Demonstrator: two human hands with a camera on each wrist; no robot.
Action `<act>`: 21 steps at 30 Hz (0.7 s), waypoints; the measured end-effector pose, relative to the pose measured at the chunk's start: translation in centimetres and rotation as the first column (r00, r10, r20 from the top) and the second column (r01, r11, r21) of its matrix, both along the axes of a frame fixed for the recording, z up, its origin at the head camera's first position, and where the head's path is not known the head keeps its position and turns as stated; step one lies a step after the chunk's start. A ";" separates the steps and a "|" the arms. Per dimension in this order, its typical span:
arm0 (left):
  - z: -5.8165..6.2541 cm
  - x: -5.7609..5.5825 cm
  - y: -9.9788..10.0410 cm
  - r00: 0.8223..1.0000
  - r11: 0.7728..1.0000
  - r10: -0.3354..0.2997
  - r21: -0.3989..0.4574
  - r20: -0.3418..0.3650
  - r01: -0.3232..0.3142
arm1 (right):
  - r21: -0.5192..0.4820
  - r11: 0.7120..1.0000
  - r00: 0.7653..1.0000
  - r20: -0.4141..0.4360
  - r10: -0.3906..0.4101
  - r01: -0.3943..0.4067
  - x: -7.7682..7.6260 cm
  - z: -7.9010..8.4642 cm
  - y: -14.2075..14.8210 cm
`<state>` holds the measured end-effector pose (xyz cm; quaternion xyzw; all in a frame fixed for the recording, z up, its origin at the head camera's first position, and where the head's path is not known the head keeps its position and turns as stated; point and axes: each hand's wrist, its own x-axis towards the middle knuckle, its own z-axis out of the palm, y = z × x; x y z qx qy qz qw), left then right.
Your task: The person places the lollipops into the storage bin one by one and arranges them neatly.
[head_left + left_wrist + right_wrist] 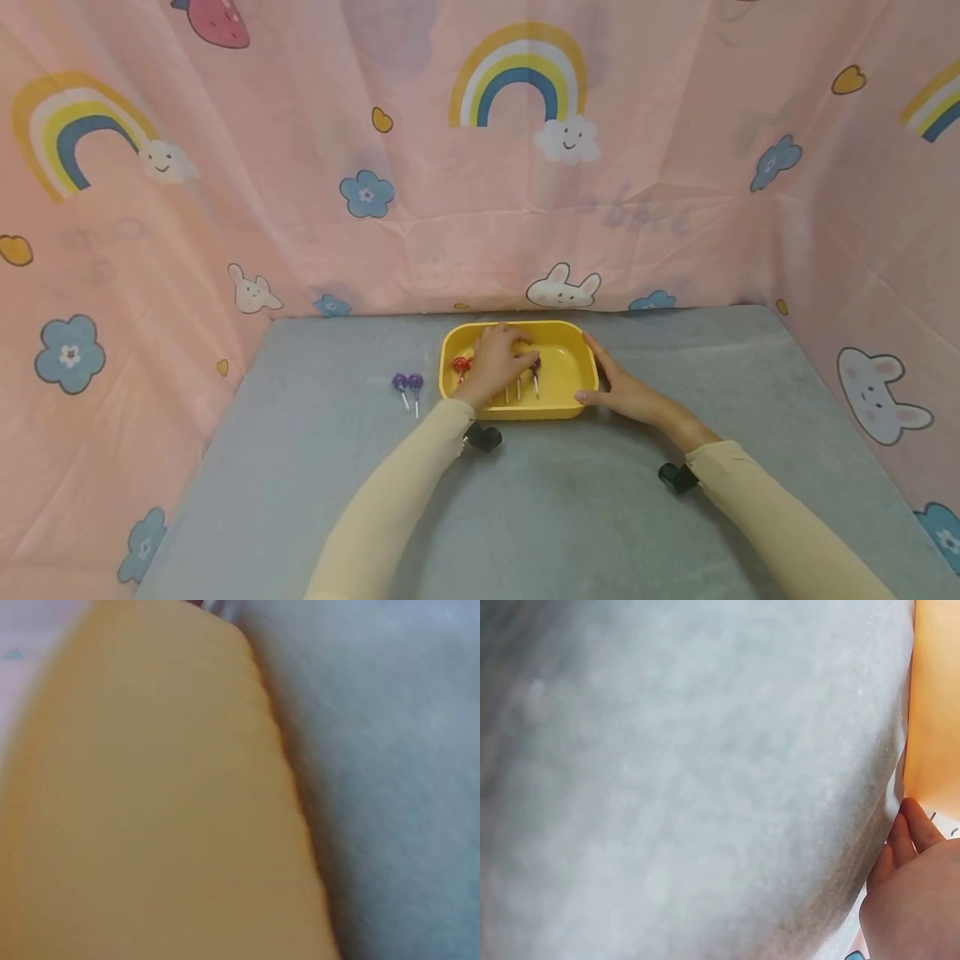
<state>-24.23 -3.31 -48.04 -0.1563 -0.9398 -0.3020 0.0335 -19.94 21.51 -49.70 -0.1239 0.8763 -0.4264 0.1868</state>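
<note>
A yellow rectangular plastic tub [566,411] sits near the table's far edge. Inside it, red lollipops [461,364] lie at the left, and a dark purple lollipop [536,385] points its stick toward the front. More white sticks [518,389] show between them, their heads hidden by my left hand [495,362]. That hand reaches over the tub's near rim, thumb and forefinger apart, thumb tip beside the dark purple lollipop. My right hand [630,396] holds the tub's right end, thumb at the front corner and fingers along the side. In the right wrist view, fingertips [911,814] touch the outer wall.
Two purple lollipops [408,382] lie on the grey cloth-covered table [315,467] left of the tub. A pink printed curtain [420,250] hangs behind the table and along both sides. Dark wrist cameras [483,437] sit under both cream sleeves [397,500].
</note>
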 end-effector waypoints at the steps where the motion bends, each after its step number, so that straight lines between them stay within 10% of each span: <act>1: 0.4 0.1 0.0 1.000 1.000 -0.005 0.009 -0.008 0.005 | -0.002 1.000 1.000 0.004 -0.003 0.003 0.0 0.0 0.0; 11: 4.9 1.5 -4.5 0.998 0.951 0.017 0.308 -0.066 0.004 | 0.011 1.000 1.000 0.003 -0.013 0.013 0.0 0.0 -0.2; 21: 3.9 2.3 -11.8 0.980 0.902 0.197 0.397 -0.036 -0.167 | 0.013 1.000 1.000 -0.004 -0.019 0.019 0.0 -0.3 -0.1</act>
